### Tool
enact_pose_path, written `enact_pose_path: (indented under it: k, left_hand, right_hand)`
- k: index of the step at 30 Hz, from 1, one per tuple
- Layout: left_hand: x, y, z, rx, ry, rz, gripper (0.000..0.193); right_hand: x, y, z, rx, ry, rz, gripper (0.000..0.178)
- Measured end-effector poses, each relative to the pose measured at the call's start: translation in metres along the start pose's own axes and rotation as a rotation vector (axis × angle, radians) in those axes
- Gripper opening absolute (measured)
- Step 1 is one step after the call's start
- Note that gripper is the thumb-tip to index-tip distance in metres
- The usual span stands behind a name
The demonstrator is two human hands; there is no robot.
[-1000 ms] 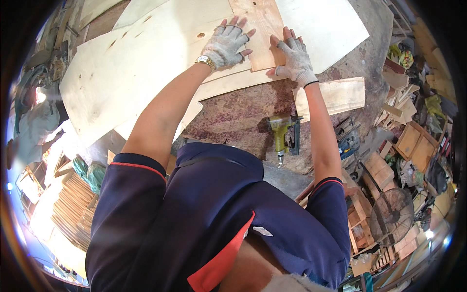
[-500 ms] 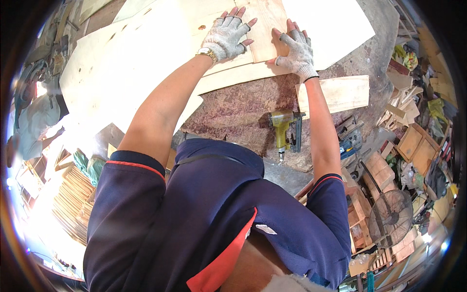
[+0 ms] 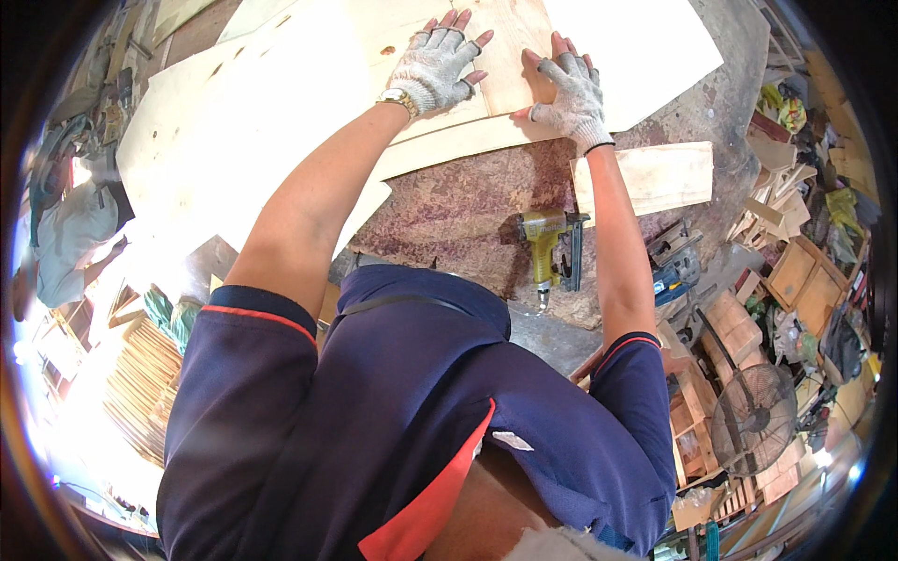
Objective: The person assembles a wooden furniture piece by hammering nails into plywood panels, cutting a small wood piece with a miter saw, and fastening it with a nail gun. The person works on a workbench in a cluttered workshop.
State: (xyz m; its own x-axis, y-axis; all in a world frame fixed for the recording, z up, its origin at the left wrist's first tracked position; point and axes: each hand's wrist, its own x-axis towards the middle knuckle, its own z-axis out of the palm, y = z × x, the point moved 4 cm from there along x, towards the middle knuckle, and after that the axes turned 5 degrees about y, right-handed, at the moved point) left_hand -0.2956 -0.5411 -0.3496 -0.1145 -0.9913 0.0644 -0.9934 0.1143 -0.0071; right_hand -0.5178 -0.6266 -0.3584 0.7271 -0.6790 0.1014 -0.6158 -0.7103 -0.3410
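Both hands wear pale fingerless knit gloves and rest on a wooden board with visible grain, which lies over larger pale plywood sheets. My left hand is spread flat at the board's left edge, with a wristwatch above the glove cuff. On the right part of the same board, my right hand presses with fingers apart. Below the hands, on the stained worktop, lies a yellow-green nail gun. A short pale wood offcut is partly under my right forearm.
A blue power tool sits right of my right forearm. Farther right are a wooden box frame, scrap wood and a round fan. To the left, another person stands near a stack of thin wood strips.
My hands stay in nearly the same places on the board. At the far left, the other person has shifted slightly.
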Motion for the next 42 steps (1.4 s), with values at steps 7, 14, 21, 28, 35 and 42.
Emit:
enact_pose_path:
  k: [7,14,21,28,35,42]
  left_hand:
    - [-0.001,-0.001,0.004,-0.089,0.02,-0.003,0.069]
    - [0.001,-0.001,-0.001,-0.085,0.014,-0.005,0.07]
    - [-0.001,0.0,-0.001,-0.072,0.007,-0.011,0.07]
    - [-0.001,0.0,-0.002,-0.093,0.003,-0.02,0.069]
    - [0.001,0.001,-0.002,-0.07,-0.017,-0.028,0.069]
    - [0.001,0.002,-0.004,-0.02,-0.109,-0.03,0.071]
  right_hand:
    - [-0.004,-0.05,0.009,-0.024,0.032,-0.264,0.058]
    - [-0.011,-0.05,0.009,0.029,0.118,-0.322,0.047]
    - [-0.012,-0.051,0.016,-0.058,0.089,-0.33,0.045]
    - [-0.013,-0.051,0.015,-0.023,0.126,-0.353,0.047]
    - [-0.014,-0.05,0.016,-0.075,0.082,-0.344,0.053]
    - [-0.013,-0.063,0.0,-0.063,0.038,-0.246,0.053]
